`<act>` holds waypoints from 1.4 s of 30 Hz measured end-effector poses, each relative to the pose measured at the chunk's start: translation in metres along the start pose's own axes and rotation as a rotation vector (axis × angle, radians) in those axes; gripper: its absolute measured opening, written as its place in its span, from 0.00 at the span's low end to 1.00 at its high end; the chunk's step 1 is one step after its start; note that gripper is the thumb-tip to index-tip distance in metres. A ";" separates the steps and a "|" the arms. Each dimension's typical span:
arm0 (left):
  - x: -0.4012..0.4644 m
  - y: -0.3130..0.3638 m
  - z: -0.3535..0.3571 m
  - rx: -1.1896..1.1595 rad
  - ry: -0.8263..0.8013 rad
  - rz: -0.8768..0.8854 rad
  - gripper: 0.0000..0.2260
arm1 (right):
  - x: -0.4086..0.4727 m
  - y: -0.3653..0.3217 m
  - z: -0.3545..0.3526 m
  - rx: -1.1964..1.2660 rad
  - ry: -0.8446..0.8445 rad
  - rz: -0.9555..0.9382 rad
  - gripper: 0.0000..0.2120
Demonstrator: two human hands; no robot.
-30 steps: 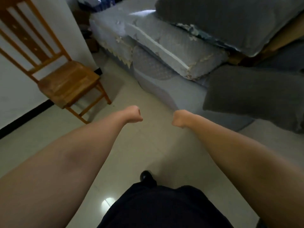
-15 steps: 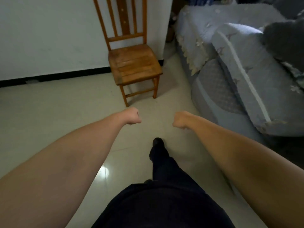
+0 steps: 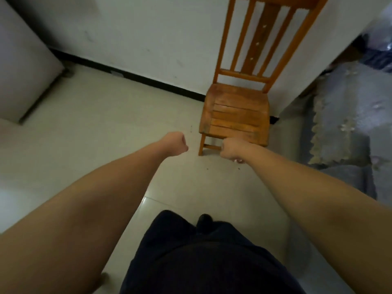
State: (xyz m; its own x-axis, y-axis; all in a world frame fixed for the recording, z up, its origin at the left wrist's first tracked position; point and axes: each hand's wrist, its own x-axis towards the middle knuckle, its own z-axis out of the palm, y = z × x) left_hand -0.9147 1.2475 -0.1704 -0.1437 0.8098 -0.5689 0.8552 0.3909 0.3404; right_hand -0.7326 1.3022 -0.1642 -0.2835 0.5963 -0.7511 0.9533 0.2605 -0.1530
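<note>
Floor of pale glossy tiles (image 3: 101,149) lies open under both arms and far to the left of the left hand (image 3: 177,144), up to the black baseboard strip (image 3: 148,80) at the foot of the white plaster wall (image 3: 137,35). To the right of the right hand (image 3: 231,150) stands a grey-blue covered sofa with lace trim (image 3: 350,124). Only a narrow strip of floor separates its edge from the orange-brown wooden slatted chair (image 3: 235,111). This chair stands just beyond the right hand, with its back at the wall. Its seat's front edge is behind the knuckles, and I cannot tell if they touch. Both hands are curled into fists and hold nothing, with a small gap between them.
</note>
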 end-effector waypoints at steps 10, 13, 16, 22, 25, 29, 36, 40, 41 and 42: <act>0.062 -0.106 -0.078 -0.132 -0.004 -0.224 0.15 | 0.135 -0.127 -0.064 -0.236 -0.074 -0.168 0.12; 0.093 -0.136 -0.121 -0.121 0.023 -0.214 0.15 | 0.165 -0.169 -0.100 -0.249 -0.042 -0.217 0.15; 0.120 -0.162 -0.175 -0.112 0.060 -0.218 0.15 | 0.190 -0.209 -0.138 -0.280 -0.028 -0.206 0.16; 0.158 -0.215 -0.251 -0.189 0.155 -0.233 0.16 | 0.237 -0.289 -0.199 -0.335 0.013 -0.250 0.17; 0.167 -0.249 -0.271 -0.247 0.159 -0.272 0.15 | 0.264 -0.332 -0.217 -0.371 -0.026 -0.267 0.16; 0.180 -0.301 -0.292 -0.316 0.197 -0.366 0.14 | 0.301 -0.387 -0.232 -0.455 -0.098 -0.315 0.16; 0.240 -0.385 -0.365 -0.422 0.290 -0.532 0.12 | 0.386 -0.502 -0.290 -0.600 -0.099 -0.434 0.18; 0.275 -0.417 -0.419 -0.484 0.323 -0.603 0.13 | 0.425 -0.567 -0.344 -0.598 -0.060 -0.503 0.12; 0.283 -0.425 -0.433 -0.502 0.343 -0.616 0.12 | 0.432 -0.585 -0.356 -0.590 -0.036 -0.537 0.10; 0.289 -0.433 -0.446 -0.520 0.365 -0.626 0.12 | 0.440 -0.603 -0.367 -0.600 -0.033 -0.568 0.10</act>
State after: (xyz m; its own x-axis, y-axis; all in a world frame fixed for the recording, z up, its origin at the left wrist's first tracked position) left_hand -1.5482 1.5074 -0.1481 -0.7342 0.4354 -0.5209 0.2453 0.8856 0.3944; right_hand -1.4704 1.6857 -0.1667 -0.6936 0.2313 -0.6822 0.4450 0.8823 -0.1532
